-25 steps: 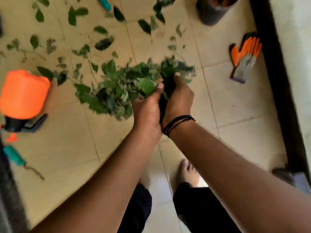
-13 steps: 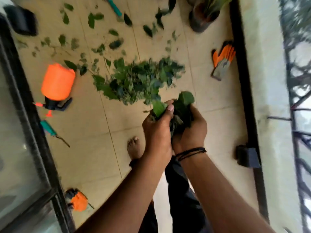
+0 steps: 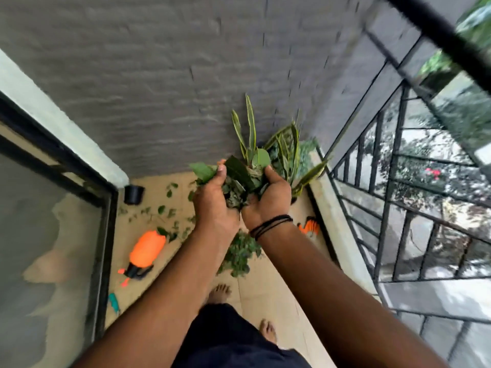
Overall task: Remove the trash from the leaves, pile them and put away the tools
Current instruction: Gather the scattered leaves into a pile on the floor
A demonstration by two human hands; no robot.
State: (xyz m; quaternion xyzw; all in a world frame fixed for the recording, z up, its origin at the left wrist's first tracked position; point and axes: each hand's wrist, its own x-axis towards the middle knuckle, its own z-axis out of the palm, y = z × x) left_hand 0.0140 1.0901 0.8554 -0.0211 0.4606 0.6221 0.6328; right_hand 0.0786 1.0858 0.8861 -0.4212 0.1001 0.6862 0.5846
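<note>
both hands [image 3: 244,200] raised leaf bundle [image 3: 243,176] off pile [image 3: 240,252]

I see a bunch of green leaves [image 3: 243,179], some broad and dark, some small and dry, lifted well above the floor. A heap of leaves [image 3: 240,252] lies on the tiles below. Loose leaves [image 3: 162,211] are scattered further back. An orange sprayer [image 3: 146,249] lies on its side, an orange glove [image 3: 309,227] opposite it.
</note>
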